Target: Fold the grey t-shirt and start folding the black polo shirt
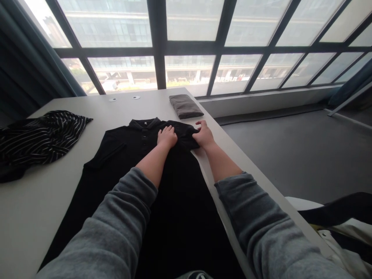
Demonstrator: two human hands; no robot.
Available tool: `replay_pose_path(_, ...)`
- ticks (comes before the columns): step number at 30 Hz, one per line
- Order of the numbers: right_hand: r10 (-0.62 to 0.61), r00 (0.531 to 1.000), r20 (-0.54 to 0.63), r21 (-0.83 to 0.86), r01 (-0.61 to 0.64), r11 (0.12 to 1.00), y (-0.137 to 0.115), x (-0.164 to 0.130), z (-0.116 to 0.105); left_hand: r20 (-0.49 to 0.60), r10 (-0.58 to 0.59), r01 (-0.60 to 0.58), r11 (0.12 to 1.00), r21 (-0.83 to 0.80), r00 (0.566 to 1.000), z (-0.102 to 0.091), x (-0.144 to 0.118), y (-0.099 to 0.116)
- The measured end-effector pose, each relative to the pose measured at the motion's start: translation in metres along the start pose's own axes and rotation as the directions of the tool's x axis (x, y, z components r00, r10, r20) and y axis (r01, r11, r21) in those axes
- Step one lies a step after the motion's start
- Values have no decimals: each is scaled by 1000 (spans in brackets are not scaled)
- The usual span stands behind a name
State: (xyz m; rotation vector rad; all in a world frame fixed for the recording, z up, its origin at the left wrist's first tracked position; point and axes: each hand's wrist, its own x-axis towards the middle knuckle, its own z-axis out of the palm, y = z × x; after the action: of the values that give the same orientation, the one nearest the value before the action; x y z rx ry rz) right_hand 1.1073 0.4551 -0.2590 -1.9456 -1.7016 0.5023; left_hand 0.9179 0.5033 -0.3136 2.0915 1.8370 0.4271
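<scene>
A black polo shirt lies spread face up on the white table, its collar toward the window and its hem toward me. My left hand rests on the upper chest, right of the button placket, fingers stretched out flat. At the right-hand sleeve, my right hand grips the sleeve's edge between thumb and fingers, with the index finger raised. The cloth near that sleeve is slightly bunched between my hands. The opposite sleeve lies flat on the left.
A folded grey garment sits at the table's far right corner. On the left lies a crumpled black-and-white striped garment. The white table ends along a slanting right edge, beyond which are the grey floor and a heap of clothes.
</scene>
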Motion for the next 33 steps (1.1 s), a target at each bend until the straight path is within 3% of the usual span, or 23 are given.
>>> replay_pose_path(5,-67,995,-68,108,74,991,-20,3,0,-164,-70,34,977,-211,984,-4,5,-8)
replay_pose_path(10,-257,965,-59,224,263,938,-42,-6,11,-342,-186,30,909,-415,921,-13,7,-17)
replay_pose_path(13,-432,901,41,408,380,830,-49,-13,16,-360,-228,-56,774,-631,905,-16,8,-24)
replay_pose_path(15,-485,870,92,489,384,783,-50,-15,14,-332,-217,-115,654,-747,918,-18,10,-30)
replay_pose_path(16,-481,871,103,484,378,789,-48,-15,11,-308,-189,-120,642,-758,932,-20,10,-33)
replay_pose_path(18,-440,889,124,360,373,855,-43,-13,3,-251,-123,-95,702,-706,960,-24,10,-39)
replay_pose_path(20,-395,891,222,132,374,918,-36,-12,-4,-191,-65,-64,797,-600,979,-28,7,-43)
replay_pose_path(24,-308,834,458,-196,433,880,-24,-15,-6,-75,-15,-5,966,-258,997,-38,-1,-38)
replay_pose_path(29,-261,838,479,-258,418,871,-25,-20,-4,-8,-44,43,995,-93,999,-46,-7,-26)
replay_pose_path(33,-271,782,562,-199,446,873,-24,-19,-14,26,-128,128,992,-8,991,-51,-3,-26)
